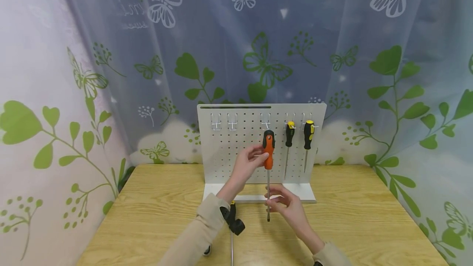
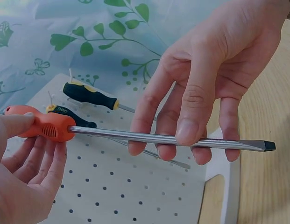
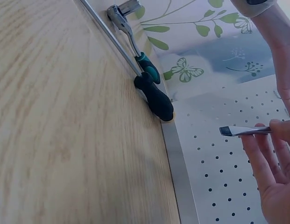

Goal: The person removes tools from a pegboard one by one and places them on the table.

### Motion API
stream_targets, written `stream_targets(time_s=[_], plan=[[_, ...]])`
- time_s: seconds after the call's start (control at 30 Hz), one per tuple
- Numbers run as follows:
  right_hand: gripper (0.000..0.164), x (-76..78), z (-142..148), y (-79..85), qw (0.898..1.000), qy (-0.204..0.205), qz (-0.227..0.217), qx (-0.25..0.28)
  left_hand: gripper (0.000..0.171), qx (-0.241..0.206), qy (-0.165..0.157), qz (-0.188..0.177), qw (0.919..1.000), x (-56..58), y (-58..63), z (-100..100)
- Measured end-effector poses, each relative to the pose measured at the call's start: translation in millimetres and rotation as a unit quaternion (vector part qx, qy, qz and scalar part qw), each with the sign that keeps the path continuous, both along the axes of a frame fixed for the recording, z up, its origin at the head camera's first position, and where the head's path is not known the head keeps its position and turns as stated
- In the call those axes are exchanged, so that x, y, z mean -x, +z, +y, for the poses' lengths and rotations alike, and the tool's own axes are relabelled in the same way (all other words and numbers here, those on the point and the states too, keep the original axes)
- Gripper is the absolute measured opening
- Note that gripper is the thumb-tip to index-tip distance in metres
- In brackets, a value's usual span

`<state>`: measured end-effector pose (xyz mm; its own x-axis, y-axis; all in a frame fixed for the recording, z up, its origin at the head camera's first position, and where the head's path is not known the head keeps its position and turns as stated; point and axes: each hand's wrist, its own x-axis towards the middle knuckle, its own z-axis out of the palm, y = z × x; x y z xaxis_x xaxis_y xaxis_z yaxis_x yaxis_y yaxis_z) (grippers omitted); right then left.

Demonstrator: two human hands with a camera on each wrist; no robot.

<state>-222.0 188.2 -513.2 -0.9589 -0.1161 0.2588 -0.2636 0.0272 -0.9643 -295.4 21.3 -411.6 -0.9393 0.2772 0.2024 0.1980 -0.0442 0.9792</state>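
Observation:
An orange and black flathead screwdriver (image 1: 268, 157) is held upright, blade down, before a white pegboard (image 1: 229, 155). My left hand (image 1: 245, 165) grips its orange handle, thumb on the front and fingers behind, as the left wrist view also shows. Lower down, my right hand (image 1: 290, 206) pinches the metal shaft (image 2: 112, 134) between thumb and fingers, near the dark flat tip (image 3: 226, 131). Just above the handle's top is a wire hook (image 1: 265, 123) on the board. Two black and yellow screwdrivers, one (image 1: 290, 134) beside another (image 1: 308, 134), hang to the right.
More wire hooks (image 1: 232, 124) sit at the board's upper left. On the wooden table (image 1: 159, 200), a black-handled screwdriver (image 3: 156, 100) lies near the board's base (image 1: 310, 194), partly behind my left sleeve (image 1: 199, 229). A ratchet wrench (image 3: 130, 39) lies beside it. Patterned curtain (image 1: 221, 52) surrounds the table.

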Motion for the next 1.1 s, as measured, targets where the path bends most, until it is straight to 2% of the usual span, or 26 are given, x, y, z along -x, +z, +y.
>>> stream_targets(time_s=[0.17,0.27,0.5,0.83,0.97,1.1], plan=[[0.044,-5.4,-2,-4.0,1.0,0.022,-0.019,-0.003,0.044,-0.006,0.004,-0.01,0.9999,-1.7,-11.4,-2],[0.048,-8.8,-3,-6.8,0.999,0.04,-0.028,-0.002,0.044,-0.007,0.007,-0.03,0.9995,-3.0,-19.0,-4],[0.046,-18.0,-4,-13.8,0.996,0.065,-0.057,0.003,0.042,-0.01,0.012,-0.06,0.9981,-5.4,-40.9,-9],[0.046,-30.8,-5,-24.4,0.991,0.091,-0.102,-0.014,0.043,-0.022,0.002,-0.078,0.9967,-17.7,-70.8,-17],[0.044,-35.5,-4,-28.4,0.988,0.105,-0.114,-0.01,0.042,-0.024,0.015,-0.107,0.9939,-21.4,-82.1,-17],[0.044,-40.0,-3,-31.7,0.985,0.114,-0.125,-0.015,0.04,-0.018,0.029,-0.116,0.9927,-25.1,-92.8,-17]])
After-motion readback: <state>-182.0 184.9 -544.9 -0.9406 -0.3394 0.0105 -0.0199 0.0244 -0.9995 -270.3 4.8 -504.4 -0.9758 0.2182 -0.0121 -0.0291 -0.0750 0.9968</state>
